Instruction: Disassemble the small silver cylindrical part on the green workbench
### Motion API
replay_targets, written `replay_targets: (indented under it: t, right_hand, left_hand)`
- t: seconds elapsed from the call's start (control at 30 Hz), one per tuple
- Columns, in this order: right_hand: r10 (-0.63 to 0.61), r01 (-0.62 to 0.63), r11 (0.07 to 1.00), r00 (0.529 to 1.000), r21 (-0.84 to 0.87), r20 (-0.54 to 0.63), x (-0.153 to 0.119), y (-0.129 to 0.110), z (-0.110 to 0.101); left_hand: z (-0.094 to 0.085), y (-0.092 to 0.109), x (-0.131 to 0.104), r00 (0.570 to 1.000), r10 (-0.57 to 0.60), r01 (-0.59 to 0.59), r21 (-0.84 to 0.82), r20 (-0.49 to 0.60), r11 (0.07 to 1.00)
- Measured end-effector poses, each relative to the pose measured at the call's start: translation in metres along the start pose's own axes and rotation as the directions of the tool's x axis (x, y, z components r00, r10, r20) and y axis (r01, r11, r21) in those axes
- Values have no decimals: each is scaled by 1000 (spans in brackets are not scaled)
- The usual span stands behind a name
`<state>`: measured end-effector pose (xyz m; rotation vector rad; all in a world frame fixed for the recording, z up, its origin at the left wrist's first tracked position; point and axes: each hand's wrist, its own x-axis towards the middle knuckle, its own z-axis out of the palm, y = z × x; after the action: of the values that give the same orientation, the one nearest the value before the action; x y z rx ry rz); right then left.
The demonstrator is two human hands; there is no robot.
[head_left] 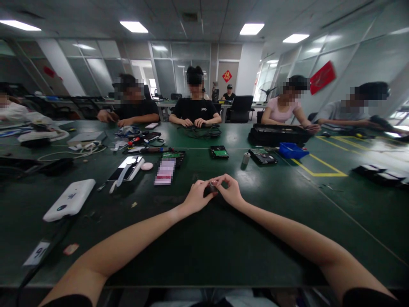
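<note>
Over the green table, my left hand (198, 197) and my right hand (229, 191) meet in front of me. Between their fingertips is a small round metal piece (212, 183), mostly covered by the fingers; its exact kind is too small to make out. Both hands are closed on it, thumbs and forefingers pinching from either side. Beyond the right hand stands an upright silvery cylinder (245, 158). A hard drive (262, 156) lies just behind that cylinder. Another drive with a green circuit board (219, 152) rests farther up, past the fingers.
Left of my hands lie a phone with a lit screen (165, 171), a white device with a watch (127, 168) and a white power bank (70, 199). A blue tray (293, 150) and a black case (277, 134) are at right. Several people sit across the table (204, 251).
</note>
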<state>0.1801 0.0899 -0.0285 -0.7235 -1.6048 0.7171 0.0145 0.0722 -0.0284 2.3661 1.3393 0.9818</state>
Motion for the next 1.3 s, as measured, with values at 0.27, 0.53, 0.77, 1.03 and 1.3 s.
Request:
replay_targets:
  t: [0.27,0.53,0.77,1.03,1.3]
  right_hand:
    - [14,-15,999,999,30,38,0,0,-1]
    - [-5,6,1000,1000,-10,30,0,-2,-1]
    - [-7,2,999,993,-47,-114,13,8,-13]
    - [140,-135,972,990,-193,13,18,38,-37]
    - [170,-140,950,982,-278,85,14,40,-37]
  left_hand:
    - [0,0,0,1000,12,-12,-3,-3,1000]
    - [1,0,1,1000,-11,11,-8,2,1000]
    - [-1,3,1,1000,-21,21,-7,6,1000]
    - [1,0,0,999,-38,38,5,17,999]
    - [-1,1,0,1000,-28,28,0,11,1000]
